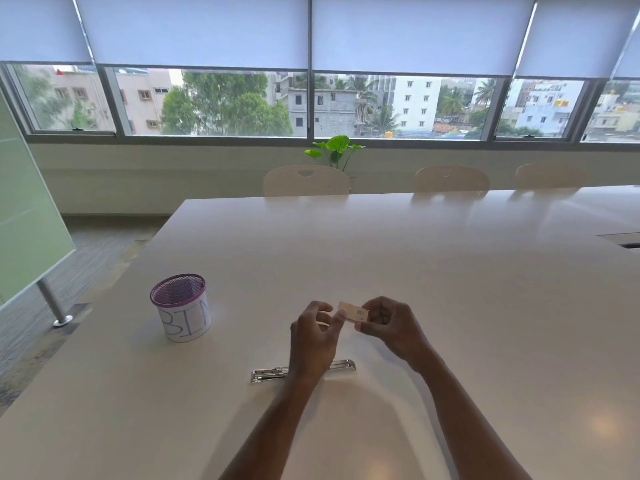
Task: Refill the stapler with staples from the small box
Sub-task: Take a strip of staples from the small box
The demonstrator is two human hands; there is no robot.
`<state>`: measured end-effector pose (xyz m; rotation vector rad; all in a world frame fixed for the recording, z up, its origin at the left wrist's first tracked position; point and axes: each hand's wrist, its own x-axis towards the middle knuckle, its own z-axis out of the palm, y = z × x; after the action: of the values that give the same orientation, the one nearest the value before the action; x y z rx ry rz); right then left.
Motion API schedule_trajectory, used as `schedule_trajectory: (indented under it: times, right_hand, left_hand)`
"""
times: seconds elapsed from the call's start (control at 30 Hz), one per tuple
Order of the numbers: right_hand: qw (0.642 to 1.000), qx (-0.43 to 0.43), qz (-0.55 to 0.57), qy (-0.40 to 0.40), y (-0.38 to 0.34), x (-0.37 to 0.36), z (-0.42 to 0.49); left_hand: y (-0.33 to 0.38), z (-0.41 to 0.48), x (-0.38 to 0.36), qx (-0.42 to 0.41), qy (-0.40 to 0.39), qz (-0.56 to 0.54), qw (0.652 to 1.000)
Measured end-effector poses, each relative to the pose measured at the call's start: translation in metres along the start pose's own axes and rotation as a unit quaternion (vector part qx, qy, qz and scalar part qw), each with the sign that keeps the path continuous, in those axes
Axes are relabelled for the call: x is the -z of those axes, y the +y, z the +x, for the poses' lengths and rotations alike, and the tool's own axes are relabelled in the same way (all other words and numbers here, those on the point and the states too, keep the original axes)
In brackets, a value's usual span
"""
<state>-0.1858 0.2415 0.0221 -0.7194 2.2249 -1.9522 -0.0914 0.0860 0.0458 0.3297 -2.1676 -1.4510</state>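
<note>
White table (433, 271), hands raised over opened stapler (268, 374), left hand (313, 336) and right hand (391, 327) fingers pinching small box (354, 311)

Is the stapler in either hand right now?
No, the stapler lies on the table while the left hand and right hand both pinch the small box.

Bare forearms (277, 427), left hand (313, 336), right hand (391, 327)

Small pale box (354, 311) held aloft; chrome stapler (268, 374) apparently lies open.
</note>
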Motion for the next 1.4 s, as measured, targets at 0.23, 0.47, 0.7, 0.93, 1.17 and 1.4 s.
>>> schedule_trajectory:
  times: [0.23,0.47,0.7,0.93,1.17,1.4]
  right_hand:
    - [0.999,0.009,0.031,-0.012,-0.011,-0.012,-0.006]
    - [0.996,0.007,0.081,-0.029,-0.019,-0.019,-0.009]
    - [0.984,-0.028,0.170,-0.037,-0.018,-0.014,-0.012]
    - [0.966,-0.067,0.246,-0.038,-0.023,-0.012,-0.013]
    - [0.983,-0.057,0.175,0.021,-0.026,-0.015,-0.011]
    - [0.995,-0.057,0.023,0.080,-0.022,-0.019,-0.006]
  left_hand:
    - [-0.011,0.005,-0.008,0.017,0.070,-0.006,0.997]
    - [-0.013,0.008,-0.005,0.064,0.042,-0.170,0.982]
    - [-0.015,0.007,-0.008,0.122,0.047,-0.272,0.953]
    - [-0.019,0.010,-0.008,0.151,0.061,-0.289,0.943]
    - [-0.018,0.009,-0.006,0.161,0.058,-0.306,0.937]
    - [-0.018,0.009,-0.007,0.154,0.066,-0.282,0.945]
